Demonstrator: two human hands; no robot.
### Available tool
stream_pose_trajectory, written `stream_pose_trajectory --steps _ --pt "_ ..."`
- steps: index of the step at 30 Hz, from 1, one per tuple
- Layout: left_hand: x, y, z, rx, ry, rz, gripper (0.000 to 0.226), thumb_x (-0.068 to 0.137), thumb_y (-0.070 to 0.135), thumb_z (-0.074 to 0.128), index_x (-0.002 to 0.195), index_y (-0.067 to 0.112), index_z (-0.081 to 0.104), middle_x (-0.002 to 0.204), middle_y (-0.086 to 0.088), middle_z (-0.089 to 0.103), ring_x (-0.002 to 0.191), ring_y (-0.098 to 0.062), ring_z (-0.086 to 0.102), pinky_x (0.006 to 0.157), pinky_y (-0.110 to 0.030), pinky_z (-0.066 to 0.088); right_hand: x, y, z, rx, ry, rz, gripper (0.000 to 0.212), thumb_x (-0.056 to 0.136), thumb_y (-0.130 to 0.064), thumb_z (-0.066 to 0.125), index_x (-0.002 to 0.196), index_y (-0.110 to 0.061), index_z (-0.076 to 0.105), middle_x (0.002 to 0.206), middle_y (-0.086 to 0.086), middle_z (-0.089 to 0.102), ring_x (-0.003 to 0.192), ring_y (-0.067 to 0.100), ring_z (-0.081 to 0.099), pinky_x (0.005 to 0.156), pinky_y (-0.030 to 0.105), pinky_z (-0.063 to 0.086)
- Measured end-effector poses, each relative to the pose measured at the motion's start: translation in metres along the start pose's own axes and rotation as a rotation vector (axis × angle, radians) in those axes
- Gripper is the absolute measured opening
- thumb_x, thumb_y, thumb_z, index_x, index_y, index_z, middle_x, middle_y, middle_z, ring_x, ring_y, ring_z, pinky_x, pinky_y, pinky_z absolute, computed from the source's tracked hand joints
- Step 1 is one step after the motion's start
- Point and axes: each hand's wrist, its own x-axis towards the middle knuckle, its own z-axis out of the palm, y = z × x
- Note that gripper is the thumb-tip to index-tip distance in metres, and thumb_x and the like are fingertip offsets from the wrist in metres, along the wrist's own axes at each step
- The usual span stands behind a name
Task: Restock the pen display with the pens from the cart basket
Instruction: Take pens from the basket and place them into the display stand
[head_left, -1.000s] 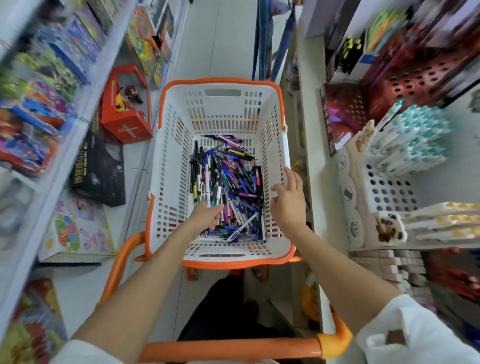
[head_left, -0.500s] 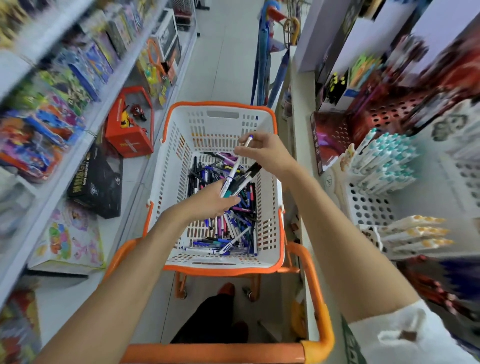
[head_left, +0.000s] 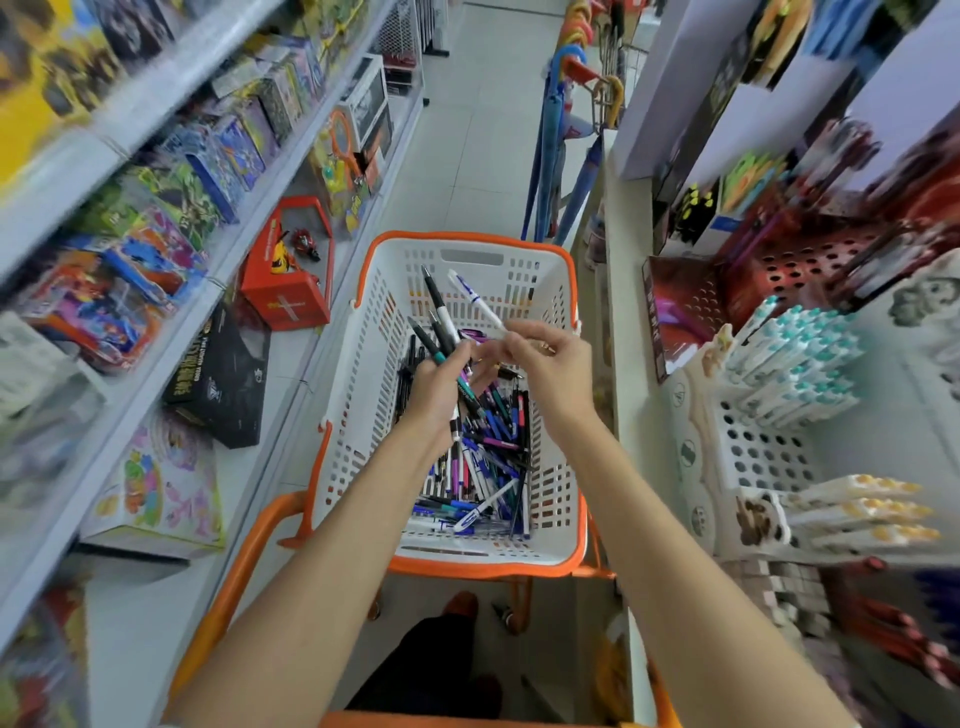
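Left hand (head_left: 439, 387) is curled round a bundle (head_left: 445, 325) of several pens, barrels fanning up and away from us. Right hand (head_left: 548, 364) pinches one white pen (head_left: 477, 300) by its lower end, blue-marked cap pointing up, just beside the bundle. Both hands are above the basket (head_left: 363, 395), where the loose pens (head_left: 493, 441) lie in a crossed heap on the floor of it. We judge the step as gathering: a handful is being collected and squared up, with nothing yet carried to the display (head_left: 758, 447) on the shelf to the right. The next move calls for adding the white pen to the bundle or swinging right to seat pens one by one in open holes. The pens are slim, smooth plastic cylinders, likely to slip. The basket is rigid white slotted plastic with an orange rim. The display is a white perforated rack, partly filled with teal-capped pens (head_left: 800, 358).
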Motion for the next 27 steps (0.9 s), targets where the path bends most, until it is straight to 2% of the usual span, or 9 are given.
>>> stream_pose_trajectory --steps 3,8,10,13,17,20,23,25,27 --pt "-0.003 0.001 0.004 -0.008 0.046 -0.034 0.016 0.097 0.031 0.061 0.098 0.017 0.068 0.098 -0.008 0.074 0.100 -0.030 0.069 0.098 -0.054 0.049 -0.008 0.009 0.005 -0.277 -0.099 -0.192 0.014 0.095 -0.006 0.063 0.099 -0.004 0.076 0.080 0.008 0.074 0.069 0.017 0.072 0.083 0.036 0.058" --pt "-0.002 0.003 0.006 -0.127 0.010 -0.051 0.015 0.098 0.026 0.060 0.093 0.015 0.068 0.086 -0.004 0.074 0.084 -0.023 0.069 0.080 -0.041 0.056 -0.009 0.016 0.004 -0.638 -0.138 -0.356 0.018 0.092 -0.010 0.067 0.108 -0.011 0.076 0.101 0.005 0.069 0.091 0.018 0.065 0.085 0.037 0.055" --pt "-0.003 0.007 0.002 -0.083 -0.029 -0.025 0.019 0.099 0.027 0.058 0.090 0.014 0.068 0.080 -0.003 0.072 0.076 -0.020 0.069 0.070 -0.036 0.057 -0.008 0.007 0.000 -0.583 -0.071 -0.335 0.020 0.093 -0.012 0.063 0.109 -0.013 0.076 0.101 0.000 0.070 0.092 0.011 0.063 0.084 0.029 0.054" --pt "-0.007 0.014 -0.007 -0.010 -0.153 0.009 0.017 0.101 0.020 0.054 0.095 0.009 0.065 0.079 -0.004 0.068 0.068 -0.014 0.067 0.062 -0.027 0.057 0.006 -0.012 -0.013 -0.349 0.062 -0.155 0.027 0.093 -0.019 0.063 0.118 -0.011 0.070 0.103 -0.003 0.070 0.090 0.009 0.063 0.081 0.027 0.054" --pt "-0.015 0.023 -0.013 0.133 -0.407 -0.008 0.020 0.101 0.021 0.053 0.097 0.012 0.071 0.086 -0.008 0.068 0.067 -0.016 0.063 0.059 -0.027 0.055 0.020 -0.031 -0.016 -0.285 -0.238 0.026 0.038 0.093 -0.036 0.068 0.122 -0.012 0.068 0.111 -0.005 0.070 0.102 0.009 0.066 0.082 0.018 0.049" --pt "-0.022 0.029 -0.012 0.214 -0.467 0.005 0.019 0.101 0.022 0.052 0.109 0.012 0.066 0.095 -0.004 0.075 0.074 -0.015 0.069 0.065 -0.026 0.058 0.020 -0.033 -0.015 -0.226 -0.288 0.004 0.025 0.092 -0.029 0.070 0.105 -0.007 0.073 0.102 0.006 0.076 0.097 0.022 0.071 0.091 0.037 0.056" --pt "-0.023 0.033 -0.014 0.231 -0.479 -0.003 0.022 0.101 0.023 0.051 0.117 0.013 0.062 0.107 -0.005 0.075 0.082 -0.016 0.073 0.069 -0.026 0.059 0.021 -0.034 -0.018 -0.169 -0.279 0.035 0.025 0.090 -0.026 0.072 0.107 -0.008 0.073 0.102 0.009 0.075 0.099 0.024 0.071 0.098 0.043 0.053" --pt "-0.024 0.035 -0.016 0.235 -0.489 -0.012 0.021 0.101 0.023 0.052 0.117 0.013 0.062 0.108 -0.007 0.075 0.081 -0.017 0.073 0.069 -0.027 0.059 0.021 -0.035 -0.018 -0.202 -0.268 0.037 0.028 0.088 -0.029 0.075 0.112 -0.016 0.068 0.104 0.012 0.074 0.099 0.024 0.070 0.095 0.038 0.054" --pt "-0.024 0.035 -0.017 0.251 -0.483 -0.013 0.021 0.100 0.022 0.055 0.118 0.014 0.061 0.107 -0.007 0.075 0.081 -0.017 0.073 0.070 -0.027 0.059 0.020 -0.036 -0.018 -0.191 -0.275 0.039 0.032 0.089 -0.021 0.073 0.118 -0.028 0.060 0.105 0.003 0.075 0.098 0.012 0.071 0.081 0.016 0.054"
